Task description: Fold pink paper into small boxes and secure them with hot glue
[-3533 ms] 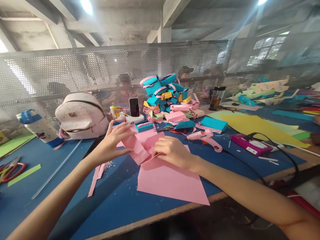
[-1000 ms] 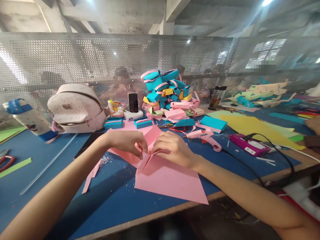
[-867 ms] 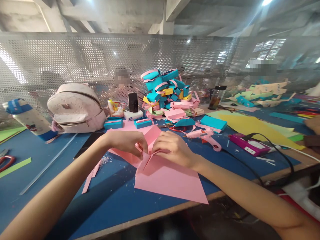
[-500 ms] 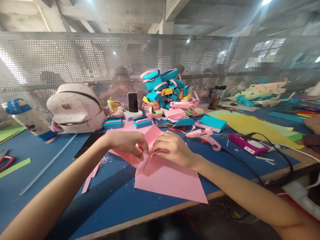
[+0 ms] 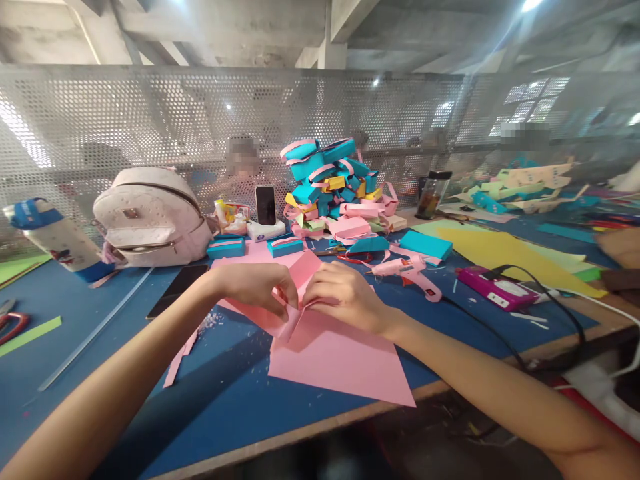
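A folded pink paper is held by both hands at the centre of the frame, above a flat pink sheet. Its near flap is pinched between the thumb and fingertips of the left hand, with no visible gap. Its edge on the right is gripped under the curled fingers of the right hand; the thumb there is mostly hidden. The near folded corner is pointed toward the bottom of the frame, and another flap is raised toward the top. The visible crease is slanted from lower left to upper right; the long axis of the whole piece cannot be told, as much is covered by the hands. One corner of the sheet is pointed to the lower right, near the edge of the blue table. A pink glue gun is laid right of centre, its nozzle turned left. Blue, pink and yellow paper boxes are heaped at upper centre.
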`<act>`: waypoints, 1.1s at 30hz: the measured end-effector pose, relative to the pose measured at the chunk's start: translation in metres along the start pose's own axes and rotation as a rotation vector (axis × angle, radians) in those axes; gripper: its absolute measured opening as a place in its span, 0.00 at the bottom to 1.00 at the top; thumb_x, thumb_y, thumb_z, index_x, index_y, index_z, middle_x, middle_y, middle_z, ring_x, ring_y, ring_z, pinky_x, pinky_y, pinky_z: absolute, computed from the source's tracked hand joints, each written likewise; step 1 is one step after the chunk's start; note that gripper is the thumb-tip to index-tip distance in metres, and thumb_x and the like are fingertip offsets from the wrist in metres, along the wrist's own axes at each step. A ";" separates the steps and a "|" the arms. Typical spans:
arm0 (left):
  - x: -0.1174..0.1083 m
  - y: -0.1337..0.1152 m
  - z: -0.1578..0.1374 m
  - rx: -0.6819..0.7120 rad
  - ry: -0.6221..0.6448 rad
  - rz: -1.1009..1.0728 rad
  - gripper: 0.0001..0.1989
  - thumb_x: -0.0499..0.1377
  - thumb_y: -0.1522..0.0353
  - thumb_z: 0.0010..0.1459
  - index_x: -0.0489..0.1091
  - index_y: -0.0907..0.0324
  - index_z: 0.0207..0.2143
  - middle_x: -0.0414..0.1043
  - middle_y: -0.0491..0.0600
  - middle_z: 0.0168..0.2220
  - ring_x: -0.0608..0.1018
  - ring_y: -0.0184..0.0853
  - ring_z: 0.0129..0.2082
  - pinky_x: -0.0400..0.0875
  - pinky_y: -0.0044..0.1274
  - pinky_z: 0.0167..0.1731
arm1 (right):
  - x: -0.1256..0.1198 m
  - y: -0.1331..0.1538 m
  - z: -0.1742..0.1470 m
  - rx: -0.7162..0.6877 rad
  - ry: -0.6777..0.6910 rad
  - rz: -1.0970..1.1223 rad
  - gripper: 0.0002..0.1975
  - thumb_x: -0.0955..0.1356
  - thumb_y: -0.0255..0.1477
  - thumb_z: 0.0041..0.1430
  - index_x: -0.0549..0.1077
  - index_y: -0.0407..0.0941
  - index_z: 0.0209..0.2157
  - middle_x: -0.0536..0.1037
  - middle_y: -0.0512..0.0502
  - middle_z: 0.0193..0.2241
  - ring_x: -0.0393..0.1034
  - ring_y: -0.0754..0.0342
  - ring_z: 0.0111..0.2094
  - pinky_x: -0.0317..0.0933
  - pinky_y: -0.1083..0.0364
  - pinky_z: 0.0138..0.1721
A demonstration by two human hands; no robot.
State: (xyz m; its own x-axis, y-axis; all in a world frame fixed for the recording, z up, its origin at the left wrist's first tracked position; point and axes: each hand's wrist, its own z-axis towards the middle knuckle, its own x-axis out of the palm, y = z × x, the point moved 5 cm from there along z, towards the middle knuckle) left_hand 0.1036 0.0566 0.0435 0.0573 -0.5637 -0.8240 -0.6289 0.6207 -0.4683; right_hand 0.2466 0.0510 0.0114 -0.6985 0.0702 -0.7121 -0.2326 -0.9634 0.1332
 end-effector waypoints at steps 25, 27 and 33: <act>-0.004 0.003 -0.003 -0.075 -0.029 0.064 0.10 0.64 0.67 0.54 0.80 0.58 0.39 0.81 0.47 0.35 0.78 0.31 0.32 0.65 0.18 0.32 | 0.001 -0.003 0.000 0.003 -0.027 0.015 0.08 0.68 0.32 0.65 0.79 0.47 0.33 0.80 0.47 0.30 0.70 0.53 0.33 0.57 0.52 0.37; -0.004 0.004 -0.003 -0.114 -0.032 0.085 0.12 0.65 0.65 0.53 0.79 0.58 0.40 0.81 0.49 0.37 0.78 0.32 0.33 0.66 0.18 0.33 | 0.002 -0.002 -0.001 -0.007 -0.032 0.010 0.08 0.68 0.32 0.65 0.79 0.47 0.33 0.80 0.47 0.30 0.70 0.53 0.34 0.58 0.52 0.37; -0.002 0.005 -0.003 -0.139 -0.011 0.060 0.11 0.66 0.68 0.51 0.80 0.57 0.38 0.81 0.47 0.35 0.78 0.32 0.33 0.66 0.18 0.34 | 0.000 0.001 0.000 -0.017 -0.027 -0.014 0.10 0.67 0.32 0.66 0.79 0.47 0.34 0.80 0.47 0.30 0.70 0.53 0.33 0.57 0.53 0.36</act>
State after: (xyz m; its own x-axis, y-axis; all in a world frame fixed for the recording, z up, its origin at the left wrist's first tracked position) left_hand 0.0981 0.0594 0.0440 0.0243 -0.5212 -0.8531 -0.7330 0.5710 -0.3697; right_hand 0.2457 0.0499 0.0116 -0.7136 0.0908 -0.6946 -0.2315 -0.9664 0.1115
